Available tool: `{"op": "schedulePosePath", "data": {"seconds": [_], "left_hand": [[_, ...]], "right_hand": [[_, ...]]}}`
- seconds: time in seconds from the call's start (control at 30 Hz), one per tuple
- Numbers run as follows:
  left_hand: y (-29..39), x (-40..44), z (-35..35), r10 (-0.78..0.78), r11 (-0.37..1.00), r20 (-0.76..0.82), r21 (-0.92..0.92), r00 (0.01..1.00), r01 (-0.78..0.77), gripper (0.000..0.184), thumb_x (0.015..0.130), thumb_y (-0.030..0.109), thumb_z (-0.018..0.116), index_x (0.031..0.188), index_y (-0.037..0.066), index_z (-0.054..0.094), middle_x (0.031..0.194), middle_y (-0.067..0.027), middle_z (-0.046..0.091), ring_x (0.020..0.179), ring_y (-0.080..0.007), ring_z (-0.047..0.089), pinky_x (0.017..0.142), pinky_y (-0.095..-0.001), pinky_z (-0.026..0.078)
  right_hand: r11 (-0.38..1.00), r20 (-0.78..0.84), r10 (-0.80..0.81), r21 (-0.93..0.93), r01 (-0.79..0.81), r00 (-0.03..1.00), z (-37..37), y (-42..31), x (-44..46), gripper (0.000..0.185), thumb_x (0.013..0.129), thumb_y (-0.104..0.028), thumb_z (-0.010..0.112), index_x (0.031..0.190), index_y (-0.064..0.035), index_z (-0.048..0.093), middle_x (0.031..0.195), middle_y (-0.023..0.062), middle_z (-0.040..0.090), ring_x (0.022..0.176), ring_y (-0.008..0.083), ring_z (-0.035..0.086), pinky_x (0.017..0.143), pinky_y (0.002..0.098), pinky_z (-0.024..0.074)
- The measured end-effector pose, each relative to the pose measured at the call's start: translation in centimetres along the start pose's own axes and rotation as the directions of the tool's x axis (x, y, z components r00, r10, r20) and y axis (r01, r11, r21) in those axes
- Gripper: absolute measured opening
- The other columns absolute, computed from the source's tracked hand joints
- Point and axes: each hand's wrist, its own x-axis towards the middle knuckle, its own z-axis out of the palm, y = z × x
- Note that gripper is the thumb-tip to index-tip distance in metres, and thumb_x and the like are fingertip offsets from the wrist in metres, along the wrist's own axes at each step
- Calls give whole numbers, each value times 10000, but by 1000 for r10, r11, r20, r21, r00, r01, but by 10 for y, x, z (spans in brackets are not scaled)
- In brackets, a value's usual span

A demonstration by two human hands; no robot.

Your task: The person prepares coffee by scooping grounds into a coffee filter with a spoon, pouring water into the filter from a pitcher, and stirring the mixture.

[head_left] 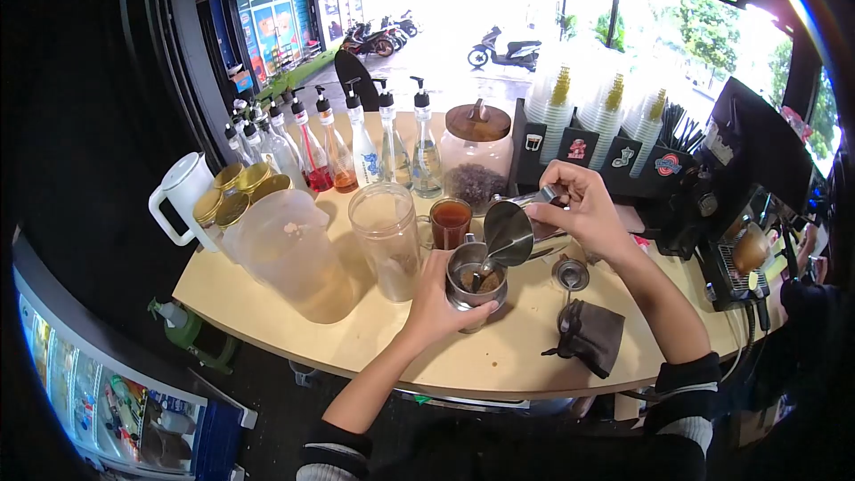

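My left hand (435, 305) is wrapped round a metal cup (463, 258) with brown contents low inside it and what looks like a spoon handle sticking out to the right. Above the cup, my right hand (581, 212) grips the handle of a metal jug (509, 233), tilted left with its mouth over the cup. A thin stream seems to run from the jug into the cup. Just behind stands a glass mug (450, 223) of reddish-brown drink. To the right lie a small metal strainer (570, 273) and a dark cloth bag (590, 338).
A clear plastic container (385, 240) and a cloudy pitcher (283, 245) stand left on the wooden counter (427, 365). Pump bottles (365, 147) and a lidded jar (478, 156) line the back. Stacked cups (598, 120) and a dark screen (757, 156) occupy the right.
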Motion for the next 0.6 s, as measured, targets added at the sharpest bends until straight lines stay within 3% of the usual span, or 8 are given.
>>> {"op": "schedulePosePath", "data": {"seconds": [0.2, 0.6], "left_hand": [[1, 0, -2, -23, 1000, 28, -19, 999, 23, 749, 582, 329, 843, 1158, 11, 485, 1056, -141, 497, 1015, -302, 515, 889, -411, 420], [-2, 0, -1, -2, 1000, 20, -5, 1000, 2, 734, 589, 334, 842, 1144, 7, 490, 1049, -144, 495, 1005, -311, 512, 874, -416, 419]], "right_hand": [[1000, -37, 16, -14, -16, 999, -2, 1, 0, 204, 770, -47, 721, 765, -55, 518, 673, -67, 460, 628, 0, 416, 555, 188, 340], [998, -65, 23, -53, -27, 998, -1, -3, 5, 213, 757, -45, 722, 743, -58, 509, 680, -61, 457, 624, 9, 400, 563, 193, 328]]}}
